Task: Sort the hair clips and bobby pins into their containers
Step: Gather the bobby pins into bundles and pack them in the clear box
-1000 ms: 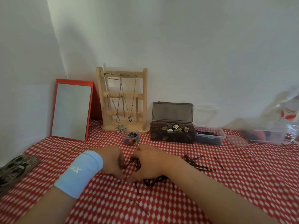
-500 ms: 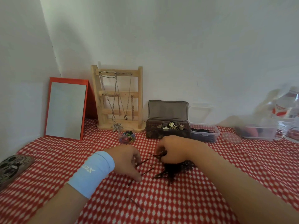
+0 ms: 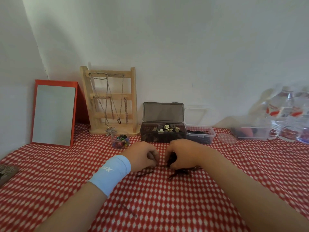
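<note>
My right hand (image 3: 182, 154) grips a bundle of dark bobby pins (image 3: 172, 160) over the red checked cloth, with more pins (image 3: 184, 172) lying under it. My left hand (image 3: 142, 156), with a light blue wristband, pinches a bobby pin (image 3: 163, 165) between the two hands. A loose pin (image 3: 143, 173) lies beside the left hand and another (image 3: 127, 209) nearer me. Behind stand a dark open box (image 3: 163, 136) of hair clips and a clear tub (image 3: 200, 136) holding bobby pins.
A small clear cup (image 3: 120, 141) of coloured clips stands left of the dark box. A wooden necklace stand (image 3: 110, 101) and a red-framed mirror (image 3: 53, 114) lean at the back left. A clear lid (image 3: 226, 138), another tub (image 3: 250, 133) and water bottles (image 3: 287, 114) sit at right.
My hands have come closer together again, the left one moving right to the pin at the right hand's bundle. The view shifted slightly.
</note>
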Motion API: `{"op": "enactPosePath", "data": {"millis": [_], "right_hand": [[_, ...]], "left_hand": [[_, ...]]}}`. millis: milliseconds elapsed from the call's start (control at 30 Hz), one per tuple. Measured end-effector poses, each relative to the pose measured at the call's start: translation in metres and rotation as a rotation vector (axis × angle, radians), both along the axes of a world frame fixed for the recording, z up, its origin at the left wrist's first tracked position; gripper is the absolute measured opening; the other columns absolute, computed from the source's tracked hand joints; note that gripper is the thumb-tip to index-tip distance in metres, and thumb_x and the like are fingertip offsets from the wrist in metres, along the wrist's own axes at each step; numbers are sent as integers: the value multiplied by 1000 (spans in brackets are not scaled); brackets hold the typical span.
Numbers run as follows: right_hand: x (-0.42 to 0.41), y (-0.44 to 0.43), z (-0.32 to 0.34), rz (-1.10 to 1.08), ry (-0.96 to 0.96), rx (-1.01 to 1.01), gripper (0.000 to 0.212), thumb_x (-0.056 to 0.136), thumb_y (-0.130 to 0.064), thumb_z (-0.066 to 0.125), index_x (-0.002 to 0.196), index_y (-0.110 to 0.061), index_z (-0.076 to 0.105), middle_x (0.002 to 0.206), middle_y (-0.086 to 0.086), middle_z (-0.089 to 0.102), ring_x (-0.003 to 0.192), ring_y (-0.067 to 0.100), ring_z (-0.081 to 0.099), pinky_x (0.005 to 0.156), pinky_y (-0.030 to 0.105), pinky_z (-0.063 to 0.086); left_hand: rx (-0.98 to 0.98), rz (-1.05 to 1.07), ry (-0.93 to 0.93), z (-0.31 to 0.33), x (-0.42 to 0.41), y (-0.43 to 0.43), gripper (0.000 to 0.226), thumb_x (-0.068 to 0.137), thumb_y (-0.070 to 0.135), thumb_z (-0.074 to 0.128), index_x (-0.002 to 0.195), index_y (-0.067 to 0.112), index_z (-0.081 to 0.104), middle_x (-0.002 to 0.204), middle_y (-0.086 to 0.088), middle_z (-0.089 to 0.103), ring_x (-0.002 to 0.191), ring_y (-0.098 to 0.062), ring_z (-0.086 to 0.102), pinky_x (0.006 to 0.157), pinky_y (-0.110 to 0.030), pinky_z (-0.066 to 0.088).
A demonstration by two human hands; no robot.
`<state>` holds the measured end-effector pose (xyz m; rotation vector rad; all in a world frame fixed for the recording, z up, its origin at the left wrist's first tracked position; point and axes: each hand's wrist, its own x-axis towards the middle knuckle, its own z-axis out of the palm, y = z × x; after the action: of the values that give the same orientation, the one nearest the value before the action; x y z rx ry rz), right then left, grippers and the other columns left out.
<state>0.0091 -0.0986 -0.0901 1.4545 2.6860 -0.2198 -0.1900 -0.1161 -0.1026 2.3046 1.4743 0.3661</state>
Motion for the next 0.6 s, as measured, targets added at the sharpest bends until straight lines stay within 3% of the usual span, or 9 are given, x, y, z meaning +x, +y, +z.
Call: {"op": "enactPosePath", "data": {"millis": [100,167,233,300,400,500,600], "right_hand": [[18,2,3,-55,38,-8,34,85,-39,75,118,-34,68,121,-11,61,111,12,58,97,31,50],[24,1,5,-55,98,0,41,87,-46,72,126,-36,64,129,-10,57,117,12,54,102,33,47],[25,-1,5,-38,145,21,45,88,-49,67,131,-39,59,137,-9,52,125,14,47,108,39,42],[18,-6,4,5,157,30,43,87,-48,67,129,-40,60,137,-8,51,128,14,43,110,41,39],[-3,-13,4,68,129,42,40,86,-52,66,123,-36,63,125,-6,54,121,16,45,107,40,38],[-22,-15,1,74,64,103,49,85,-61,63,122,-29,61,118,-5,57,116,18,49,106,43,33],[-38,-15,-7,73,57,70,55,85,-62,65,126,-26,59,121,-5,60,113,18,52,105,42,34]], "left_hand": [[21,-10,48,3,4,0,43,83,40,74,123,31,61,118,13,59,104,-4,57,92,-23,50],[0,-15,254,2,0,1,75,75,58,74,140,36,43,136,12,42,126,-11,42,107,-36,42],[-41,-27,402,1,-2,3,87,74,62,72,148,35,34,145,9,32,135,-16,31,114,-42,34],[-29,-55,335,-3,0,4,66,83,49,71,141,31,48,139,9,44,129,-14,41,110,-35,38],[11,-26,151,-8,-1,4,31,87,31,71,118,25,68,112,10,63,105,-13,59,93,-27,49],[-24,5,105,-7,-11,-3,32,88,35,69,117,23,67,110,7,66,98,-13,60,91,-31,51],[-52,30,198,3,-30,-16,41,86,40,70,123,26,59,113,10,59,100,-10,56,90,-27,48]]}}
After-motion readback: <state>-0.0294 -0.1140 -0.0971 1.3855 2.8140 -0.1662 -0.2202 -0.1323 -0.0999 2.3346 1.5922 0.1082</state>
